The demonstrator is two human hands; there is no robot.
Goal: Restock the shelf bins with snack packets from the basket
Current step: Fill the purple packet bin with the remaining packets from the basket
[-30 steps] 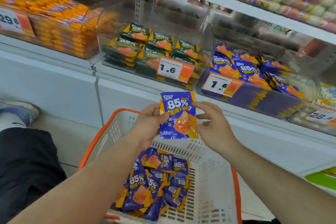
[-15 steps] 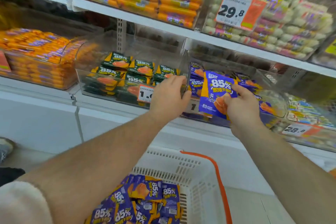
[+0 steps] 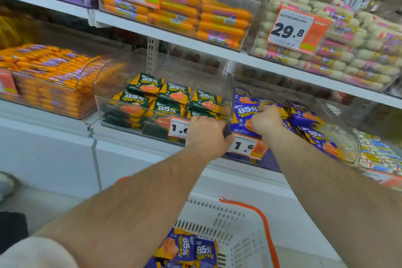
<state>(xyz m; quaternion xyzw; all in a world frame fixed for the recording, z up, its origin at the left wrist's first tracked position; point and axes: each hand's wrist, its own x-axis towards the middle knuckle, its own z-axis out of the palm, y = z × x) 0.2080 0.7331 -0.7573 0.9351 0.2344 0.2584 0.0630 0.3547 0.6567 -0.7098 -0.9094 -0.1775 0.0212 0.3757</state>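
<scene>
My right hand [image 3: 266,121] grips a purple snack packet [image 3: 242,115] marked 85% and holds it inside the clear bin of purple packets [image 3: 339,128], at the bin's left front corner. My left hand [image 3: 206,135] grips the front edge of the clear divider wall between that bin and the bin of green packets [image 3: 121,115]. Below, the white basket [image 3: 237,230] with an orange handle holds several more purple packets [image 3: 185,248].
Price tags reading 1.6 [image 3: 247,147] hang on both bin fronts. A bin of orange sausage sticks [image 3: 50,85] stands at the left. The shelf above [image 3: 195,48] carries bins of orange sausages and pale wrapped snacks. A shoe [image 3: 6,185] shows at the far left.
My right hand carried the purple packet from above the basket up into the purple bin. My left hand let go of the packet and took hold of the bin's divider edge.
</scene>
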